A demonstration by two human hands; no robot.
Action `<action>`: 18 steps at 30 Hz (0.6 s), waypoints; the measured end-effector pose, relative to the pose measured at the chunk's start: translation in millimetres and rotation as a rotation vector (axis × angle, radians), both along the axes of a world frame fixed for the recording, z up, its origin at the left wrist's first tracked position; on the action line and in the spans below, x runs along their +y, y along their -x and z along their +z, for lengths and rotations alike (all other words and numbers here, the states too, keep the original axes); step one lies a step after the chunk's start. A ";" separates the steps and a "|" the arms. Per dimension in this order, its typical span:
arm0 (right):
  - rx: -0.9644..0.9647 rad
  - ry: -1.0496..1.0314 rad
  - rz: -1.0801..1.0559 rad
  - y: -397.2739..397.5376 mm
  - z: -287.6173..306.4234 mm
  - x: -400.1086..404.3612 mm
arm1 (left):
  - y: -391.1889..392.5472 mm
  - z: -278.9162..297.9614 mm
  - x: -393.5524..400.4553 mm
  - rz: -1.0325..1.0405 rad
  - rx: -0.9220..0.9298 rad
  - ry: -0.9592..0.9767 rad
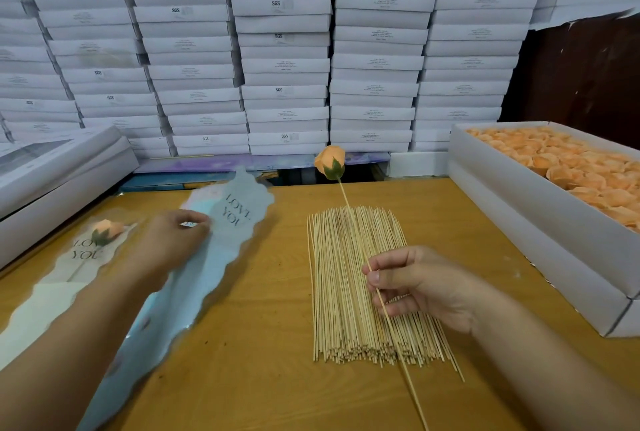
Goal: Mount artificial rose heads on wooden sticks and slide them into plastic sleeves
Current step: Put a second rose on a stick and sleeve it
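Peach rose head (pixel 330 161) is mounted; right hand (pixel 414 287) pinches its stick (pixel 381 299). Left hand (pixel 173 240), at nine o'clock, pinches a plastic sleeve (pixel 194 278). Next, I judge: open the sleeve's mouth and slide the rose in.

A single head-worn camera looks forward and down, close over the wooden table (pixel 263 361), facing stacked white boxes (pixel 284 49).

Bare bench (pixel 263 344) lies open left of the stick pile (pixel 367 288), up to the plastic sleeves (pixel 194 278); right of the pile a narrow strip, then the rose tray (pixel 519 209); stacked boxes (pixel 284 49) wall off behind.
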State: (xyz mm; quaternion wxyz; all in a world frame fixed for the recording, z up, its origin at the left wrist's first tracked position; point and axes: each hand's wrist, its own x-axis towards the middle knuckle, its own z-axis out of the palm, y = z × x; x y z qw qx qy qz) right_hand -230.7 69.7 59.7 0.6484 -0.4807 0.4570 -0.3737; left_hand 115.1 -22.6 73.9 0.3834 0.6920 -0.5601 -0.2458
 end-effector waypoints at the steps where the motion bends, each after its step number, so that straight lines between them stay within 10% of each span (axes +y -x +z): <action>1: -0.004 -0.003 -0.006 0.0 0.0 -0.1 | 9.9 2.9 8.1 -0.010 0.119 -0.010; 7: -0.019 0.006 -0.032 0.6 0.1 -0.7 | 63.8 -4.4 53.9 -0.156 0.618 -0.085; 18: -0.182 0.067 -0.253 -2.9 -6.6 -5.3 | 126.8 -40.4 100.5 -0.281 0.780 -0.209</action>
